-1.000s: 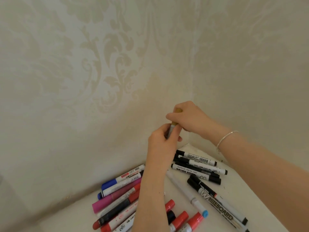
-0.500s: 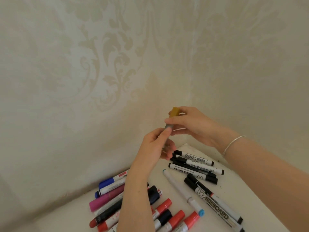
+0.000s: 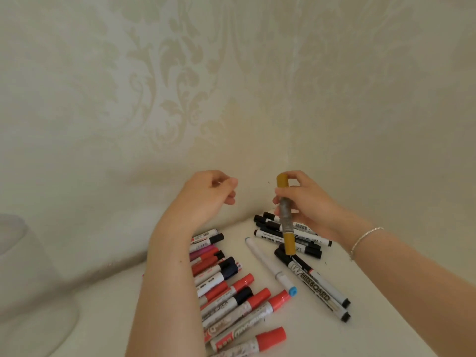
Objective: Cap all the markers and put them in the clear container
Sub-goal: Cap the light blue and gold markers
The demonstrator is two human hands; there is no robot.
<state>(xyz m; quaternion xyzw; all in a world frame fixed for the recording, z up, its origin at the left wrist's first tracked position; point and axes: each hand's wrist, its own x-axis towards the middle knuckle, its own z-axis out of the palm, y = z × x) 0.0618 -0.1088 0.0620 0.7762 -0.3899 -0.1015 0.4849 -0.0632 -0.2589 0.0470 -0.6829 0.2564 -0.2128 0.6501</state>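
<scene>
My right hand (image 3: 305,202) grips a capped marker with gold ends and a grey middle (image 3: 286,220), held upright above the table. My left hand (image 3: 206,195) hovers to its left with loosely curled fingers and holds nothing. Below lie several markers: red-capped ones (image 3: 260,297) near my left forearm, black-capped ones (image 3: 291,234) by the corner, two black whiteboard markers (image 3: 313,283), and a white marker with a blue end (image 3: 270,267). I see no clear container for certain.
The white table (image 3: 373,305) fits into a wall corner with pale patterned wallpaper (image 3: 180,99). A blurred pale rounded object (image 3: 31,279) stands at the left edge.
Both hands were together on the gold marker. My left hand has let go and moved left; the right hand now holds the marker alone, lower. The camera has tilted down.
</scene>
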